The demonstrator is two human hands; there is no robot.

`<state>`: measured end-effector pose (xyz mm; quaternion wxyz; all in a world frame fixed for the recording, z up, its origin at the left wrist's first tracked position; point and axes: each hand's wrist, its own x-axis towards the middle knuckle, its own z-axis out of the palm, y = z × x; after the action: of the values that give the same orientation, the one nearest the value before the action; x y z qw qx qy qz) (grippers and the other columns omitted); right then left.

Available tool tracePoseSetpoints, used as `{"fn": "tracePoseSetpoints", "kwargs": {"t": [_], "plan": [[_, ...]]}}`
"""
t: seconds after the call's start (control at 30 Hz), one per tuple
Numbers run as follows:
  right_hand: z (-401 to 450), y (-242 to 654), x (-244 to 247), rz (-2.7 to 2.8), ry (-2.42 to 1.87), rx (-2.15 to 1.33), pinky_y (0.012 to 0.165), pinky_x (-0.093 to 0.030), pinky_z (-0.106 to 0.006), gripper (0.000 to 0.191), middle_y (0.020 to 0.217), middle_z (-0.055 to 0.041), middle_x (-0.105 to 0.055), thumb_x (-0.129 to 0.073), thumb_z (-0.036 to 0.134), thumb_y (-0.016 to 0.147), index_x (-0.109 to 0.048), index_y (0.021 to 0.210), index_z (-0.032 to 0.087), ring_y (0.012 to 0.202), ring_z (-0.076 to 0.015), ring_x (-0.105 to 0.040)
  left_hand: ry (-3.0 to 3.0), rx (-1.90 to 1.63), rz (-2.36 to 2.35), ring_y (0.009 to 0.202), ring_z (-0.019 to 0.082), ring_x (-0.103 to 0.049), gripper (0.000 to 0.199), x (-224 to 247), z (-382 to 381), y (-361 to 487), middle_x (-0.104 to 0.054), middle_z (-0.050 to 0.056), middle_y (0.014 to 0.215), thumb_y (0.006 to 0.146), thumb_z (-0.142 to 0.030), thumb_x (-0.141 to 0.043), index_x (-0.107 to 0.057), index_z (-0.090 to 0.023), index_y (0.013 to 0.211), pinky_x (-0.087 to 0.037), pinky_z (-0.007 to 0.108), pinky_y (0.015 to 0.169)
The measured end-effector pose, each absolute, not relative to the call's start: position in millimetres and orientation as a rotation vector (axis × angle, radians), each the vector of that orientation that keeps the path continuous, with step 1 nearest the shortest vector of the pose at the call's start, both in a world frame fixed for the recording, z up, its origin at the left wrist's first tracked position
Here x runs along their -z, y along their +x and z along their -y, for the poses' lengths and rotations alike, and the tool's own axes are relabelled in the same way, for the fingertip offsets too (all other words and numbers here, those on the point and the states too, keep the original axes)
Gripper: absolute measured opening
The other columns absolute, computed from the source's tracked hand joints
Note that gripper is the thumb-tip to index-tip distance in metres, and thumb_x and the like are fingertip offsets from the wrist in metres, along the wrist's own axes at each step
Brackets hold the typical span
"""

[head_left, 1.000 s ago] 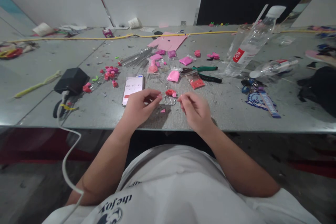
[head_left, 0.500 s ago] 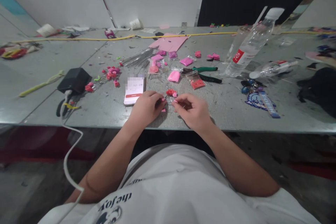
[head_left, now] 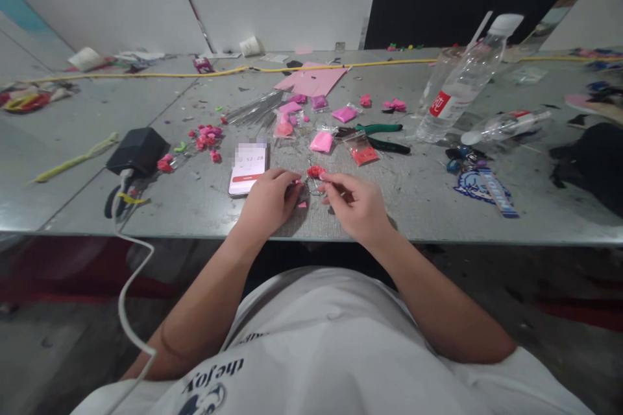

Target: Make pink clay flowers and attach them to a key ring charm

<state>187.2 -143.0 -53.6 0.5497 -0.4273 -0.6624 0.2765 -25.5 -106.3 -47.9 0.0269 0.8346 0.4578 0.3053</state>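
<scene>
My left hand (head_left: 273, 200) rests low over the table, its thumb and forefinger closed on a tiny bit of pink clay (head_left: 298, 181). Across from it, my right hand (head_left: 359, 206) is pinched shut, fingertips against the right end of a small red clay piece (head_left: 316, 172) on thin wire. What those fingertips hold is too small to make out. A pink scrap (head_left: 302, 205) lies between the hands. Just left of my left hand is a phone (head_left: 247, 168) with a timer on its screen.
Bags of pink clay (head_left: 321, 141), a red bag (head_left: 364, 154) and green-handled pliers (head_left: 384, 136) lie beyond my hands. Clay flowers (head_left: 207, 136) and a black adapter (head_left: 137, 150) are left. Water bottles (head_left: 457, 94) and a keychain (head_left: 487, 191) are right.
My right fingertips have moved slightly up, onto the right end of the red clay piece. My left fingers have shifted a little left and up, leaving the pink scrap more exposed.
</scene>
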Motion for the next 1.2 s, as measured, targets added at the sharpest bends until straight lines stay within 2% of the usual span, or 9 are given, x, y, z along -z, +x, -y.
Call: {"fn": "tracePoseSetpoints", "kwargs": {"t": [0.1,0.23,0.4,0.53,0.67,0.77,0.97,1.1,1.2], "plan": [[142.8,186.2,54.4,1.540,-1.019,-0.738,0.062,-0.065,-0.029,0.024,0.102,-0.0089,-0.086,-0.067,0.035,0.101,-0.082,0.114,0.020,0.076,-0.0199,-0.084,2.553,-0.945,-1.399,0.092,0.028,-0.073,0.029,46.7,107.4,-25.3,-0.077,0.015,0.107,0.106,-0.029,-0.058,-0.078,-0.013,0.118,-0.059,0.042,0.084],[144.1,186.5,53.0,1.502,-1.039,-0.835,0.054,-0.061,-0.027,0.023,0.085,-0.0051,-0.084,-0.077,0.045,0.096,-0.081,0.099,0.022,0.073,-0.0219,-0.084,2.521,-0.951,-1.379,0.091,0.026,-0.073,0.028,45.8,107.6,-25.0,-0.076,0.014,0.106,0.104,-0.029,-0.060,-0.078,-0.014,0.118,-0.060,0.041,0.083],[146.6,189.5,48.8,1.535,-1.029,-0.758,0.054,-0.057,-0.026,0.036,0.064,0.0002,-0.075,-0.078,0.056,0.095,-0.075,0.084,0.022,0.052,-0.0139,-0.070,2.631,-0.876,-1.271,0.104,0.029,-0.072,0.031,45.3,106.6,-24.6,-0.076,0.015,0.116,0.100,-0.020,-0.056,-0.076,-0.016,0.124,-0.060,0.046,0.092],[146.4,189.3,47.5,1.520,-1.041,-0.735,0.055,-0.060,-0.025,0.034,0.084,-0.0043,-0.083,-0.066,0.053,0.104,-0.081,0.102,0.022,0.065,-0.0154,-0.077,2.625,-0.854,-1.295,0.100,0.028,-0.072,0.032,45.8,106.0,-24.6,-0.075,0.015,0.113,0.102,-0.020,-0.053,-0.077,-0.015,0.123,-0.061,0.046,0.092],[142.8,187.6,51.9,1.456,-1.028,-0.754,0.059,-0.064,-0.026,0.029,0.105,-0.0075,-0.086,-0.070,0.045,0.102,-0.081,0.117,0.023,0.084,-0.0197,-0.083,2.611,-0.879,-1.341,0.100,0.028,-0.072,0.033,48.4,104.7,-26.2,-0.073,0.016,0.113,0.105,-0.025,-0.055,-0.076,-0.012,0.127,-0.061,0.046,0.093],[140.8,187.4,54.3,1.466,-1.022,-0.736,0.060,-0.065,-0.028,0.024,0.103,-0.0069,-0.086,-0.072,0.040,0.100,-0.083,0.114,0.024,0.088,-0.0212,-0.084,2.576,-0.947,-1.354,0.104,0.027,-0.072,0.034,49.7,103.4,-28.0,-0.073,0.015,0.113,0.105,-0.022,-0.054,-0.075,-0.013,0.129,-0.061,0.044,0.095],[143.4,188.2,51.1,1.508,-1.047,-0.685,0.057,-0.062,-0.027,0.020,0.081,-0.0040,-0.083,-0.078,0.042,0.096,-0.083,0.094,0.023,0.072,-0.0185,-0.079,2.478,-1.093,-1.414,0.110,0.027,-0.075,0.025,45.3,106.2,-27.5,-0.079,0.013,0.117,0.106,-0.026,-0.057,-0.080,-0.018,0.114,-0.061,0.043,0.099],[143.8,189.2,51.7,1.493,-1.019,-0.693,0.059,-0.064,-0.027,0.023,0.098,-0.0058,-0.086,-0.068,0.038,0.103,-0.084,0.112,0.024,0.080,-0.0185,-0.082,2.443,-1.144,-1.427,0.104,0.025,-0.078,0.022,43.4,110.5,-26.3,-0.084,0.010,0.110,0.104,-0.023,-0.060,-0.080,-0.018,0.112,-0.061,0.039,0.093],[142.3,189.2,53.5,1.508,-1.029,-0.667,0.062,-0.065,-0.028,0.021,0.108,-0.0069,-0.086,-0.070,0.034,0.101,-0.084,0.113,0.024,0.089,-0.0204,-0.083,2.412,-1.144,-1.438,0.089,0.021,-0.078,0.019,42.8,112.7,-26.4,-0.083,0.008,0.103,0.101,-0.020,-0.065,-0.080,-0.019,0.112,-0.061,0.035,0.084]]}}
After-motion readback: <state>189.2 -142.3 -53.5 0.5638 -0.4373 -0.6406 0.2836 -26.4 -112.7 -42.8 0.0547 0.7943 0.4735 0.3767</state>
